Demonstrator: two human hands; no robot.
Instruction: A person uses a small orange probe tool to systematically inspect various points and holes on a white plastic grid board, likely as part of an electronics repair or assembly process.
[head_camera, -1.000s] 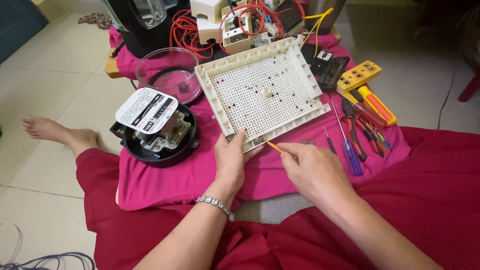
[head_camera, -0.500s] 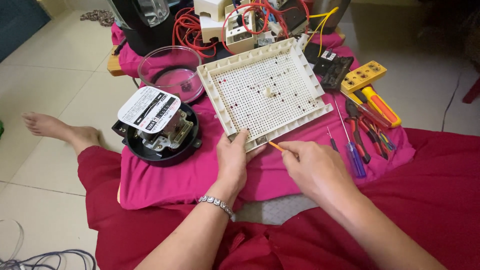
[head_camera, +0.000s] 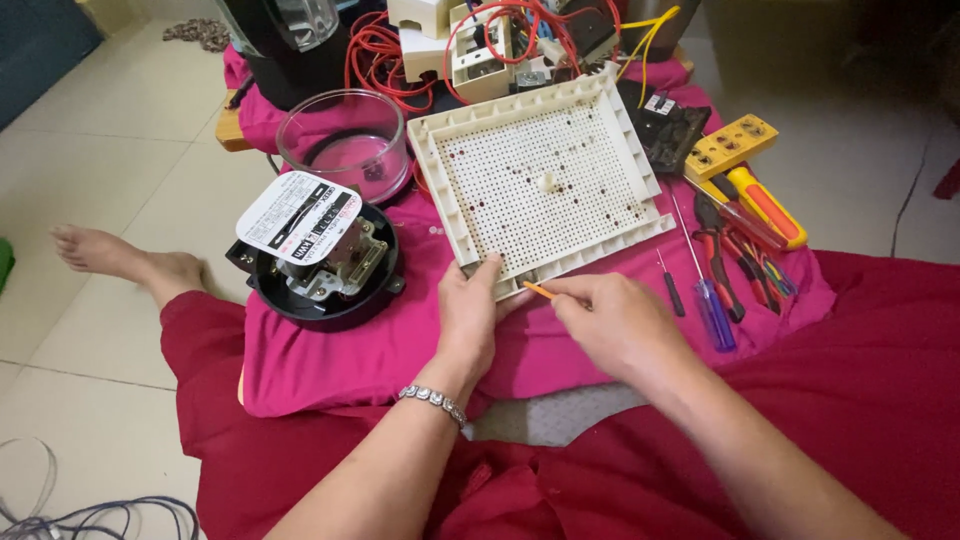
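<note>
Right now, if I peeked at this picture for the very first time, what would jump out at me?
Probably the big cream tray full of tiny holes in the middle, on a bright pink cloth. The left hand grips its near edge while the right hand pinches a thin orange stick beside it. To the left sits a round black meter with a white label, and colourful screwdrivers lie to the right.

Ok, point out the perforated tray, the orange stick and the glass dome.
perforated tray (head_camera: 545, 180), head view, on its holed floor.
orange stick (head_camera: 538, 291), head view, on its shaft.
glass dome (head_camera: 340, 135), head view, on its clear wall.
</note>
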